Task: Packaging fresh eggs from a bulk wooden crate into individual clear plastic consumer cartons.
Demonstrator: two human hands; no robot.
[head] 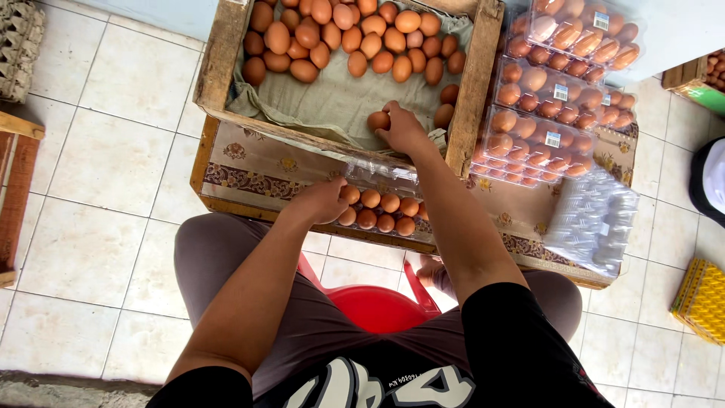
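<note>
The right hand (402, 130) pinches a brown egg (378, 121) near the wooden crate's (474, 91) front edge. The left hand (323, 200) grips the clear egg tray (381, 180), fingers hidden; its long axis follows the counter's (249, 177) front edge.

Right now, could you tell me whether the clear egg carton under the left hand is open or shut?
Open: the clear egg carton has its lid folded back, brown eggs exposed.
</note>
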